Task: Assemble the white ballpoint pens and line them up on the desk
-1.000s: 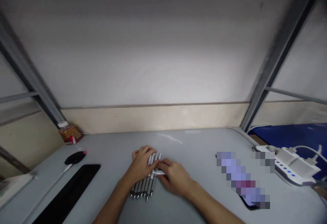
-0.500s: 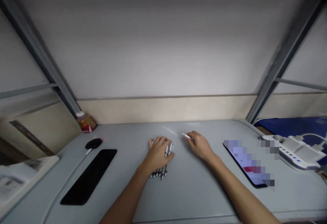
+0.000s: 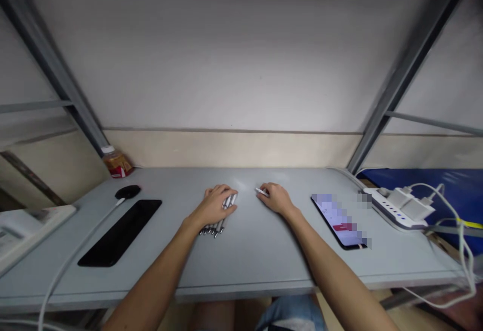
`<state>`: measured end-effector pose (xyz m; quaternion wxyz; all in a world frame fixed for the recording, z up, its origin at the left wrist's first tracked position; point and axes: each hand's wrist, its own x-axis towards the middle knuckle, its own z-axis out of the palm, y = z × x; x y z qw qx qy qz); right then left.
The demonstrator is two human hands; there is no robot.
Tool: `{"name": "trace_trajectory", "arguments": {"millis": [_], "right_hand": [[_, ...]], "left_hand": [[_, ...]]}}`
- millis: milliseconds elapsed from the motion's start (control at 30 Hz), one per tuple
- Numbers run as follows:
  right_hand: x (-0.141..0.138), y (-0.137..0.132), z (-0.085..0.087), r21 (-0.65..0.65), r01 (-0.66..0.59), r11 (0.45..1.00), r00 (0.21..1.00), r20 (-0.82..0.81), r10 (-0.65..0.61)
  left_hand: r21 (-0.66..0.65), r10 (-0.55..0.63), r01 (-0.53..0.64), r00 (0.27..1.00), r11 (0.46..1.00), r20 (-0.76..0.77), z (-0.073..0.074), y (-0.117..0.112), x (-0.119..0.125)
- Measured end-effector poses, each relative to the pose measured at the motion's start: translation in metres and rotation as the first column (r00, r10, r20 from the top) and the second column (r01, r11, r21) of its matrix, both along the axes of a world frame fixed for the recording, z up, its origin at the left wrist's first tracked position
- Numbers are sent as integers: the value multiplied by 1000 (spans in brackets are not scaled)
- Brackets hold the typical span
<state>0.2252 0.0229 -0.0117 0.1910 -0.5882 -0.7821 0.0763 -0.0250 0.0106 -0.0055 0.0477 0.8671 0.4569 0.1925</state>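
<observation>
Several slim pens (image 3: 215,229) lie side by side in a row on the grey desk, their metallic ends toward me and their pale ends away. My left hand (image 3: 214,205) rests over the row, fingers bent across the far part and thumb along the right side. It covers the middle of the pens. To the right, a single white pen (image 3: 261,191) points left out of my right hand (image 3: 277,198), pinched between thumb and fingers. That hand sits low on the desk, a short gap from the row.
A black phone-like slab (image 3: 123,233) lies left, with a black round object (image 3: 128,191) on a white cable behind it. A capped bottle (image 3: 117,162) stands at the back left. On the right are a lit phone (image 3: 337,222) and a white power strip (image 3: 392,213) with plugged-in chargers.
The view has shifted, so the desk's front edge and my legs now show. My left-hand fingers are closer together over the pens. My right hand still holds its pen.
</observation>
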Motion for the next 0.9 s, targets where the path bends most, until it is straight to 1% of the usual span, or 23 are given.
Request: {"name": "trace_trajectory", "arguments": {"millis": [133,333,467,567,633,667,700,767,833,900], "right_hand": [[-3,-1,0,0,5,1000,999,-35,-5],[-4,-2,-1,0,-4,1000,999,-35,4],[1,0,-3,-21,-39,999,992,-125,36],[7,3,-2,-37,-43,998,985,-170,36],[10,5,1,-62,-42,997,959,-284,22],[12,6,4,-93,-45,995,922,-387,6],[13,7,6,-139,-56,989,854,-519,-24],[14,8,11,-253,-110,961,650,-750,-123],[14,7,15,-298,-190,936,446,-875,-188],[12,5,16,-300,-253,920,276,-934,-229]], "left_hand": [[14,-10,10,1000,1000,4,3,-3,-5],[13,8,-8,1000,1000,11,4,-4,-8],[18,11,-12,1000,1000,18,5,-4,-8],[12,-4,4,1000,1000,16,5,-4,-7],[14,-1,1,1000,1000,17,5,-5,-5],[17,3,-3,1000,1000,18,5,-5,-4],[22,4,-5,1000,1000,21,6,-6,-3],[38,-6,4,1000,999,31,8,-7,0],[62,-15,11,998,998,60,12,-10,6],[58,-38,33,995,998,95,15,-12,13]]}}
